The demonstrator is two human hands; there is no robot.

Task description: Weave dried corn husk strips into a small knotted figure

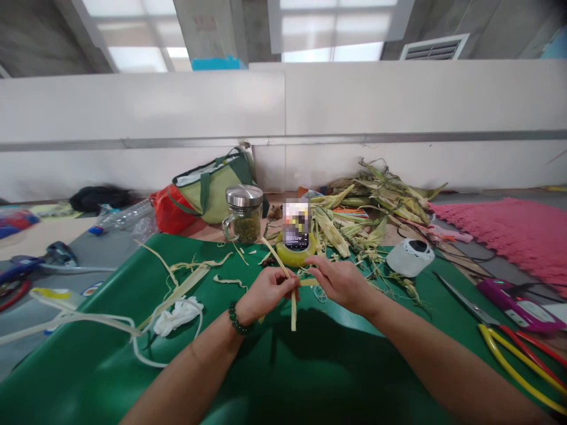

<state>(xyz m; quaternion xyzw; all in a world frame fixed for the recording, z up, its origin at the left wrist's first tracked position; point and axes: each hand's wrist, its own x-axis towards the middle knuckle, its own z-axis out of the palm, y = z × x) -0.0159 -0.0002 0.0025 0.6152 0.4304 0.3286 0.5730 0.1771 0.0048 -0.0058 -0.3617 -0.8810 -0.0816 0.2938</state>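
Note:
My left hand (272, 292), with a dark green bead bracelet at its wrist, pinches a pale yellow corn husk strip (293, 316) just above the green mat (336, 378). A second husk strip (306, 283) crosses the first and runs sideways to my right hand (343, 283). The thumb and lower fingers of that hand are closed at its end, partly hidden, while the index finger is lifted. Just beyond my hands, a phone (296, 227) with a lit, partly blurred screen leans in a yellow roll (295, 255).
A glass mug with a metal lid (244, 213) stands behind left. Corn husks (383, 192) pile up at the back right. Large scissors (482, 321) lie right, beside a purple device (520, 304) and a white roll (410, 257). Crumpled white tissue (179, 316) and white cord (144, 354) lie left.

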